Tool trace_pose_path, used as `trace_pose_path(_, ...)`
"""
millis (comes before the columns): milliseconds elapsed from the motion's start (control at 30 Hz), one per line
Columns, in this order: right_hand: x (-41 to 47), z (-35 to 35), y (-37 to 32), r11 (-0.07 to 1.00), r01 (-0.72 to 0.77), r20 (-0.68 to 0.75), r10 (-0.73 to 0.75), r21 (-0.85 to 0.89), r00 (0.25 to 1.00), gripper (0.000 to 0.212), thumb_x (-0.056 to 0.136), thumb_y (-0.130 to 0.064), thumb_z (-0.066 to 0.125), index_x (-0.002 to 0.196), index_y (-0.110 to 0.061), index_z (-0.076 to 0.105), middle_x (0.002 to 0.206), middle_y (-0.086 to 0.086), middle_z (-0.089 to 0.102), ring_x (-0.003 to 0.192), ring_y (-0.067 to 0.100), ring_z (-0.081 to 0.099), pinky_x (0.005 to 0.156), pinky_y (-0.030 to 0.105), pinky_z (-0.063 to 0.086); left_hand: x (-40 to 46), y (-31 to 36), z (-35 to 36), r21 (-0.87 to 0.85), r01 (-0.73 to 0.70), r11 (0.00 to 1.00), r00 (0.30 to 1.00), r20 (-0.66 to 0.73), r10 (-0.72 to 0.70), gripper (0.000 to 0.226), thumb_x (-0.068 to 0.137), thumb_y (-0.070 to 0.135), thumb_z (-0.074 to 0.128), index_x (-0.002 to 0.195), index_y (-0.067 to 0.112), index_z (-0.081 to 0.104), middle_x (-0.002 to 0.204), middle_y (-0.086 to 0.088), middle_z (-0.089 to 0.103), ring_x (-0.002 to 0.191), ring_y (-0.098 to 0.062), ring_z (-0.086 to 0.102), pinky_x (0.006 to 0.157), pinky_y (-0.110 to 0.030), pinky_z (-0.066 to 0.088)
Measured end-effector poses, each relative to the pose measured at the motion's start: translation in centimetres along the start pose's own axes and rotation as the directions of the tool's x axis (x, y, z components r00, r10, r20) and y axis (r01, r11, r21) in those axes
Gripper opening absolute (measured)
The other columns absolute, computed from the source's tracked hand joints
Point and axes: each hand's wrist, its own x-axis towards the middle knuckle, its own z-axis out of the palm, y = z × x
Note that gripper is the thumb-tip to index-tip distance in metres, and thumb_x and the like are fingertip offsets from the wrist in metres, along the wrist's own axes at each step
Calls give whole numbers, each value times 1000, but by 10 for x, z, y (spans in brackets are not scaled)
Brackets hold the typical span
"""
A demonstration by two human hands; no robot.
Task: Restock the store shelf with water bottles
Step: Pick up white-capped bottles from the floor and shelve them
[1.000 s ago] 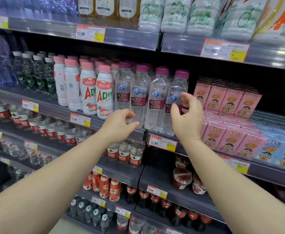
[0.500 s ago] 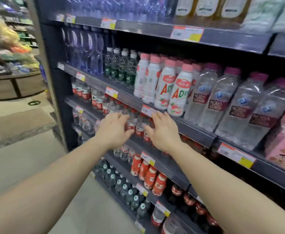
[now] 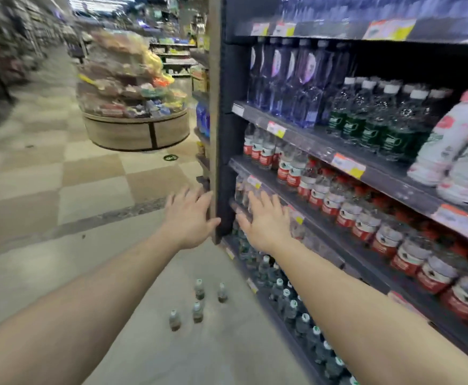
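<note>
Head view | left hand (image 3: pixel 189 218): fingers spread, grasping nothing | right hand (image 3: pixel 266 218): fingers released, before dark metal store shelf (image 3: pixel 338 218) at 3 o'clock | four small clear plastic water bottles (image 3: pixel 198 304) upright on grey floor (image 3: pixel 60 273) at 6 o'clock.

Bright, even light is cast from overhead strips far down the aisle (image 3: pixel 94 2), where they are blown out to white. The whole picture is smeared by motion blur, worst at the left edge; price tags (image 3: pixel 348 165) and bottle labels cannot be read. Straight shelf (image 3: pixel 393 184) lines are bowed by the wide lens. Shelf recesses are left dark.
</note>
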Motion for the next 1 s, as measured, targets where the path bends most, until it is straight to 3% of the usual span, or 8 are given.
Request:
trace_pose_path(200,60,50,-48,997,66,91,-63,-31,994,66,98,-55,32,154,-27,10,162,6,7,148,29,0,118,48,3,29,-69,26,-37,83,996,996,40,-82,68,93,55,45,152,29,22,162,-4,15,149,-27,10,120,-47,8)
trace_pose_path(500,183,151,-50,991,124,246,-130,39,960,65,98,-51,36,153,-27,12,162,8,7,148,29,-1,118,48,1,107,-141,125,-35,223,974,957,199,-212,67,94,53,45,151,25,24,162,-8,14,148,-28,10,120,-45,9)
trace_pose_path(800,306,263,-17,979,197,436,-198,48,878,68,95,-48,46,152,-22,19,157,10,23,146,29,16,119,43,12,164,-192,244,-43,419,907,830,422,-364,68,92,52,49,150,24,26,160,-9,21,148,-29,15,120,-42,12)
trace_pose_path(1000,317,367,-1,978,185,573,-205,93,794,66,93,-41,52,150,-20,27,151,8,35,140,26,26,115,33,17,163,-222,350,-50,452,891,759,546,-355,71,89,52,55,150,22,31,158,-10,29,145,-30,23,118,-43,18)
